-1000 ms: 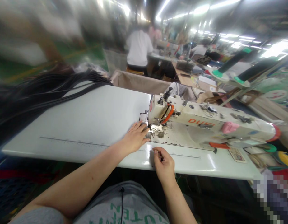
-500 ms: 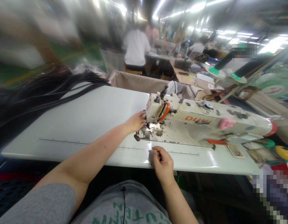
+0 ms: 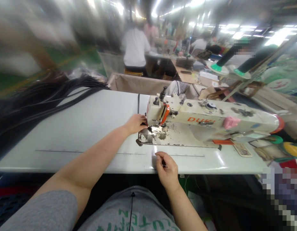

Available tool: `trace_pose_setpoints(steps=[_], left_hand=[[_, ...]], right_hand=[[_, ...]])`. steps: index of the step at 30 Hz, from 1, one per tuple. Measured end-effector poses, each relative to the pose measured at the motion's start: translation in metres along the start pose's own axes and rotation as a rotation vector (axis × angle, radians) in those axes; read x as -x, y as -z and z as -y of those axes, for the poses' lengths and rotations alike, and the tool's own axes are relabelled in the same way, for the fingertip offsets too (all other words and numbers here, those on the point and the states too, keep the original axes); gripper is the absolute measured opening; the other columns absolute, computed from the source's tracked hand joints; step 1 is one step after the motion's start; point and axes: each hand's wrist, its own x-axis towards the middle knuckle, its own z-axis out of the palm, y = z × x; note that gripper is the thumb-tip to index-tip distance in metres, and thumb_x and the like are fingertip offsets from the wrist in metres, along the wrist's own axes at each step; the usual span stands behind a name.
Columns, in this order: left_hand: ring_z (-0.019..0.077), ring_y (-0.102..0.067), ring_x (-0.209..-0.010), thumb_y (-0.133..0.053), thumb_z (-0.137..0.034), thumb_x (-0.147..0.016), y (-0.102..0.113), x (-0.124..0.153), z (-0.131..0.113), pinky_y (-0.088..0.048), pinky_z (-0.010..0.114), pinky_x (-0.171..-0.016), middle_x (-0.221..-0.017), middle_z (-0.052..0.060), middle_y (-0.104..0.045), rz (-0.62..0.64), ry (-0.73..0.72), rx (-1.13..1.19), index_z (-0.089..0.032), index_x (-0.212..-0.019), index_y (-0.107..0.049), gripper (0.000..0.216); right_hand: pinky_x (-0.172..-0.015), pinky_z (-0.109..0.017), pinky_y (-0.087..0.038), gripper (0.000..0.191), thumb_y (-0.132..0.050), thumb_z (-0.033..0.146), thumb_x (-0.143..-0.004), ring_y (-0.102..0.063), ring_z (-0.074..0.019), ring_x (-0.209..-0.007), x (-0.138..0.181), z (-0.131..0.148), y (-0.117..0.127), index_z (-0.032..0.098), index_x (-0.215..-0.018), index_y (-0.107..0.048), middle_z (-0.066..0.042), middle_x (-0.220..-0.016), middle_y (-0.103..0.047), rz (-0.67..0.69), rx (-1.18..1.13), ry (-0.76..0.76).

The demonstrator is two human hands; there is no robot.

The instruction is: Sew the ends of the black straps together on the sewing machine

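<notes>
The white sewing machine (image 3: 201, 112) with orange lettering stands on a pale table. Beside its needle end, my left hand (image 3: 136, 124) reaches in with its fingers closed on a narrow black strap (image 3: 138, 103). This strap runs back over the tabletop behind the hand; its front end is hidden by my fingers and the presser foot. My right hand (image 3: 167, 167) rests near the table's front edge, fingers curled, thumb and forefinger together. Something small and dark shows inside that fist, too hidden to name.
A heap of long black straps (image 3: 76, 91) lies at the left of the table (image 3: 95, 115). Beyond the table is a beige fabric bin (image 3: 143, 82). Thread cones (image 3: 217, 66) stand at the right rear. A person in white (image 3: 136, 46) sits further back.
The view has shifted slightly. More of the black strap now shows behind my left hand, at the needle end. My right hand stays nearly in place, still closed.
</notes>
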Motion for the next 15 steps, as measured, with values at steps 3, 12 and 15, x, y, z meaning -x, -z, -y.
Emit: trace_pose_setpoints(steps=[3,12,15], left_hand=[[0.024,-0.071,-0.1,-0.072,-0.035,-0.088,0.002,0.005,0.0,-0.051,0.037,-0.095,-0.107,0.003,-0.079,-0.046,0.008,0.033,-0.025,-0.095,-0.082,0.015],[0.0163,-0.07,-0.083,-0.072,-0.026,-0.087,-0.005,0.032,-0.025,-0.052,0.029,-0.082,-0.093,0.001,-0.076,-0.12,0.174,0.147,-0.024,-0.085,-0.079,0.007],[0.0147,-0.067,-0.08,-0.071,-0.022,-0.086,-0.006,0.036,-0.032,-0.052,0.026,-0.077,-0.092,0.001,-0.073,-0.119,0.236,0.194,-0.022,-0.084,-0.078,0.007]], right_hand=[[-0.073,-0.03,-0.058,0.021,-0.054,0.026,-0.099,-0.069,-0.0177,-0.072,-0.001,0.001,0.0,0.02,-0.102,-0.074,-0.006,-0.088,-0.076,-0.007,-0.006,0.009],[-0.076,-0.031,-0.059,0.021,-0.053,0.024,-0.099,-0.071,-0.0191,-0.077,0.0,0.001,-0.002,0.022,-0.103,-0.074,-0.006,-0.092,-0.077,-0.017,-0.029,0.006],[-0.076,-0.031,-0.058,0.021,-0.052,0.024,-0.1,-0.07,-0.0186,-0.075,0.0,0.001,-0.002,0.022,-0.103,-0.073,-0.006,-0.092,-0.076,-0.013,-0.029,0.011]])
